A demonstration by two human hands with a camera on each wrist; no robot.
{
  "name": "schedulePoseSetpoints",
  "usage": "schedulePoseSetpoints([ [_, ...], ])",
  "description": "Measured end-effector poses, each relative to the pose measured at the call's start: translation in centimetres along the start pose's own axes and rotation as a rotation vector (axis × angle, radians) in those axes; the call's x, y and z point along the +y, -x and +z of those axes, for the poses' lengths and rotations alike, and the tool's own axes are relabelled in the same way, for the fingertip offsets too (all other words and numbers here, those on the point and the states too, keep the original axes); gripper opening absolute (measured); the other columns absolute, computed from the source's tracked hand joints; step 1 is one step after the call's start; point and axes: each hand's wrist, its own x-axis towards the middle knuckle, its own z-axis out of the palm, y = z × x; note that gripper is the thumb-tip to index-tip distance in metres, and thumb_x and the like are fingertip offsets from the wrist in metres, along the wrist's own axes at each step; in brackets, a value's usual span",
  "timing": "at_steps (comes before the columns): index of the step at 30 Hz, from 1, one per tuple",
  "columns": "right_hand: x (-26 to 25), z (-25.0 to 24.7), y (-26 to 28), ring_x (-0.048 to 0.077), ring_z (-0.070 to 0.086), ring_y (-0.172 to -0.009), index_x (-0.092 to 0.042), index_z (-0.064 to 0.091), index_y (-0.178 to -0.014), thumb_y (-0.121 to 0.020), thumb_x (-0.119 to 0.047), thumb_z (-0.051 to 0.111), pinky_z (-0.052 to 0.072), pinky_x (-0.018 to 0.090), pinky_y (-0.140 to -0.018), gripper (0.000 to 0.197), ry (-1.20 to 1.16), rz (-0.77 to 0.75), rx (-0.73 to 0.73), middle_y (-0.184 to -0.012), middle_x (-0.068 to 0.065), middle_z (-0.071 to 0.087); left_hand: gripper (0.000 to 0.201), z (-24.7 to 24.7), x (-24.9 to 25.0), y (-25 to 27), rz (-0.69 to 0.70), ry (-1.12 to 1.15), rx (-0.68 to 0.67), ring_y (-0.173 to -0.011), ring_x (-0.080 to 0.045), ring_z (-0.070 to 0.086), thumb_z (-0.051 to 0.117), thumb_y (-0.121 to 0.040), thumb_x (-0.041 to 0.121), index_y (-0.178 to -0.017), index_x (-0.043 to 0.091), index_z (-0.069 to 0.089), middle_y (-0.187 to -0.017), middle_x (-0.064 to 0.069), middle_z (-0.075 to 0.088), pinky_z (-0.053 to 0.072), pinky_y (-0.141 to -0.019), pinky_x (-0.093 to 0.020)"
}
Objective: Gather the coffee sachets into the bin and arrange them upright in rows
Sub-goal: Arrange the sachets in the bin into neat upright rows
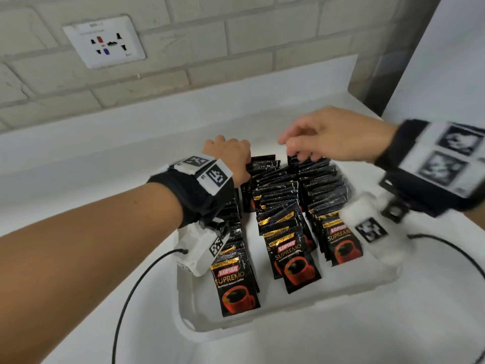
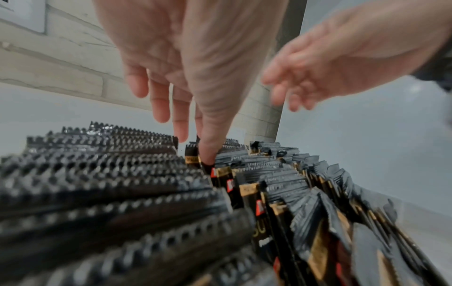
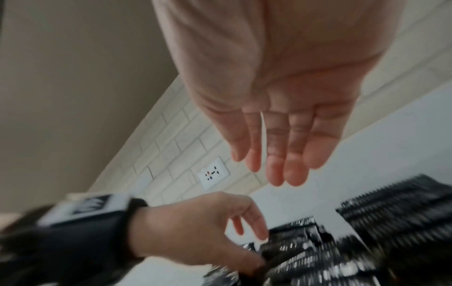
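Your left hand [image 1: 227,156] reaches down at the far end of the bin [image 1: 294,308], over the left and middle rows of sachets [image 1: 278,206]. In the left wrist view its fingers [image 2: 159,100] point straight down and loose, and the thumb [image 2: 208,139] tip goes into the gap between two rows, touching sachet tops; it grips nothing that you can see. Your right hand [image 1: 333,135] hangs above the far end of the right row, blurred by motion, fingers [image 3: 288,154] straight and released, holding nothing; whether the fingertips touch the sachet tops cannot be told.

The sachets are black, with a red cup and "KOPIKO SUPREMO" on the front. They stand in three rows that run from the near wall of the bin to the far one, all leaning back, serrated top edges up. The front sachet of the left row [image 1: 237,287] stands nearest you; the front of the middle row [image 1: 299,266] sits a little farther in, and the front of the right row [image 1: 342,243] farther still. Bare bin floor shows between the rows.

The bin is white and sits on the white desk [image 1: 78,179], close to its far right corner. A socket [image 1: 105,40] is set in the brick wall [image 1: 249,30] behind the far edge. Black cables [image 1: 136,285] trail from your wrist rigs across the desk.
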Motion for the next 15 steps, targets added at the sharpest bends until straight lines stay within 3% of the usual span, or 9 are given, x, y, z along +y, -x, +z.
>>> schedulePoseSetpoints([
  [4, 2.0, 1.4, 4.8, 0.008, 0.062, -0.097, -0.023, 0.054, -0.118, -0.091, -0.019, 0.052, 0.051, 0.020, -0.085, 0.027, -0.308, 0.173, -0.189, -0.108, -0.002, 0.064, 0.037, -0.7, 0.1, 0.3, 0.031, 0.075, 0.015, -0.118, -0.023, 0.042, 0.056, -0.088, 0.027, -0.123, 0.019, 0.046, -0.126, -0.002, 0.052, 0.033, -0.093, -0.032],
  [9, 2.9, 4.5, 7.4, 0.002, 0.046, -0.121, -0.021, 0.035, -0.140, -0.093, -0.023, 0.048, 0.040, 0.018, -0.099, 0.048, -0.523, 0.235, -0.241, -0.139, -0.005, 0.044, 0.050, -1.7, 0.7, 0.8, 0.163, 0.220, -0.064, -0.131, -0.020, 0.032, 0.054, -0.092, 0.023, -0.138, 0.017, 0.036, -0.143, -0.003, 0.039, 0.030, -0.103, -0.031],
  [12, 2.3, 5.6, 7.6, 0.002, 0.030, -0.133, -0.024, 0.029, -0.142, -0.094, -0.023, 0.047, 0.026, 0.020, -0.106, 0.052, -0.489, 0.218, -0.177, -0.147, -0.008, 0.032, 0.041, -1.7, 1.4, 0.6, 0.256, 0.167, -0.062, -0.128, -0.019, 0.034, 0.053, -0.093, 0.026, -0.133, 0.017, 0.047, -0.139, -0.004, 0.042, 0.031, -0.103, -0.031],
  [15, 1.9, 6.3, 7.6, 0.005, 0.025, -0.137, -0.022, 0.029, -0.142, -0.094, -0.020, 0.048, 0.024, 0.019, -0.104, 0.051, -0.523, 0.213, -0.136, -0.148, -0.006, 0.031, 0.030, -1.5, 2.2, -0.2, 0.299, 0.085, -0.058, -0.123, -0.021, 0.036, 0.053, -0.094, 0.030, -0.120, 0.017, 0.060, -0.132, -0.004, 0.045, 0.034, -0.102, -0.036],
])
